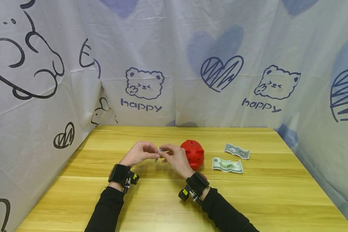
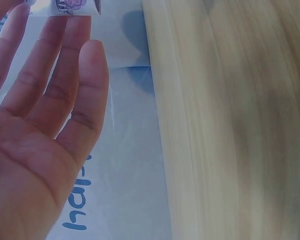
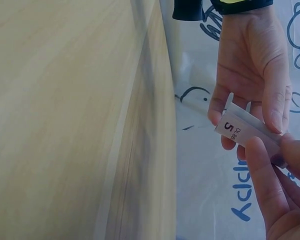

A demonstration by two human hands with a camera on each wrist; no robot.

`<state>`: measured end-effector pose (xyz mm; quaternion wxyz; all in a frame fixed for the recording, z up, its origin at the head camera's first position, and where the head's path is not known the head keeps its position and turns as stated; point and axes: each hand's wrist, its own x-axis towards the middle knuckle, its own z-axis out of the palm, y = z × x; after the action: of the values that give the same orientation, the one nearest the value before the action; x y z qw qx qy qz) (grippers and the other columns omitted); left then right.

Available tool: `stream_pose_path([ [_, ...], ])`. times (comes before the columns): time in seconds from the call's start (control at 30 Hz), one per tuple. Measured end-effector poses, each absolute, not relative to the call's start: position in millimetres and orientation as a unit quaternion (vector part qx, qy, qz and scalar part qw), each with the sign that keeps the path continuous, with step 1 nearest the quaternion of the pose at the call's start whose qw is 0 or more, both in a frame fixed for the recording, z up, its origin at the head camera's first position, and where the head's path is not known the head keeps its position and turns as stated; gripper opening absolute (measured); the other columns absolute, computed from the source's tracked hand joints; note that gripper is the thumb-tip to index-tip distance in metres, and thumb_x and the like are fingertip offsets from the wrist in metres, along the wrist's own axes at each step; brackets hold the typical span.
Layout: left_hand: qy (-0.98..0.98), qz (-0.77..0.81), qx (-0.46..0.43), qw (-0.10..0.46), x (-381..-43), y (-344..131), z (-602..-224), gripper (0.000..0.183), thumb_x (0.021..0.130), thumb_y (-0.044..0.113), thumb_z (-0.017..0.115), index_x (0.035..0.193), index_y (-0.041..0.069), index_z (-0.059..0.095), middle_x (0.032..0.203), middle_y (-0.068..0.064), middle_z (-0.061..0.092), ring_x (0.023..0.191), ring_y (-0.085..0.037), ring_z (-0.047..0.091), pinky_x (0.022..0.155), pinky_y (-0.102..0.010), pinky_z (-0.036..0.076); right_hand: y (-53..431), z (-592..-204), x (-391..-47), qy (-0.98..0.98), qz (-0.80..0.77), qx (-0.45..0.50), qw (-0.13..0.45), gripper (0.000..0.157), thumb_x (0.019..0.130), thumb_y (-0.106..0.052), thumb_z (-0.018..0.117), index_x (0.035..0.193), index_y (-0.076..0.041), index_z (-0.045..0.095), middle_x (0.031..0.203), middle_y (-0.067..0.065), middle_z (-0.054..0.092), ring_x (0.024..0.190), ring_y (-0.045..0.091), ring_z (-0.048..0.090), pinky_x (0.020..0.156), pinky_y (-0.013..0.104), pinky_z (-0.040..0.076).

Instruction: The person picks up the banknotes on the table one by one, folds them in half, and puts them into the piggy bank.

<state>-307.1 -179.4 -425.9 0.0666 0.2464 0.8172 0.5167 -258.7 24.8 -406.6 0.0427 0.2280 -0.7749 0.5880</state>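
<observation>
Nearest are two black sleeves [image 1: 105, 209], each wrist wearing a black strap with a small camera. Beyond them, above the wooden worktop [image 1: 162, 203], the left hand [image 1: 138, 154] pinches one end of a folded note [image 3: 241, 132] between thumb and fingers, while the right hand [image 1: 177, 159] pinches the other end. The note's visible face reads "5" and "DL88", and its layers stand slightly apart. At 3 o'clock from the note, just past the right hand, which overlaps its left edge in the head view, a red piggy bank [image 1: 194, 158] stands upright, slot on top. Farther out, between 3 and 4 o'clock from the bank, lies a creased green banknote [image 1: 235, 167]; a greyer banknote [image 1: 243, 154] lies just beyond it, toward its 1 o'clock. At 12 o'clock, past the worktop's far edge, hangs a pale curtain [image 1: 179, 106] printed with hearts, bears and "happy".
</observation>
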Motion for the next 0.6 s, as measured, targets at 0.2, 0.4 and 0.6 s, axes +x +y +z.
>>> stream_pose_path([
  [0.2, 0.816, 0.517, 0.249, 0.065, -307.0, -180.2, -426.9, 0.01, 0.087, 0.015, 0.075, 0.095, 0.009, 0.072, 0.096, -0.008, 0.072, 0.092, -0.023, 0.068, 0.084, -0.039, 0.054, 25.0, -407.7, -259.5, -0.774, 0.587, 0.233, 0.039, 0.024, 0.092, -0.001, 0.064, 0.116, 0.006, 0.066, 0.113, 0.026, 0.068, 0.094, 0.038, 0.071, 0.073, 0.045, 0.059],
  [0.4, 0.818, 0.516, 0.247, 0.065, -306.5, -179.3, -426.5, 0.01, 0.087, 0.015, 0.075, 0.095, 0.01, 0.072, 0.097, -0.008, 0.072, 0.092, -0.022, 0.068, 0.084, -0.037, 0.054, 26.4, -408.0, -260.2, -0.77, 0.592, 0.236, 0.034, 0.024, 0.093, -0.001, 0.063, 0.116, 0.006, 0.066, 0.113, 0.026, 0.068, 0.093, 0.038, 0.071, 0.072, 0.045, 0.059],
  [0.6, 0.819, 0.512, 0.25, 0.06, -306.1, -178.6, -425.6, 0.01, 0.087, 0.015, 0.075, 0.095, 0.011, 0.072, 0.097, -0.007, 0.072, 0.092, -0.022, 0.068, 0.086, -0.038, 0.053, 26.1, -417.6, -268.0, -0.764, 0.599, 0.237, 0.036, 0.023, 0.093, -0.005, 0.065, 0.114, 0.005, 0.067, 0.109, 0.024, 0.069, 0.091, 0.035, 0.072, 0.071, 0.043, 0.06],
])
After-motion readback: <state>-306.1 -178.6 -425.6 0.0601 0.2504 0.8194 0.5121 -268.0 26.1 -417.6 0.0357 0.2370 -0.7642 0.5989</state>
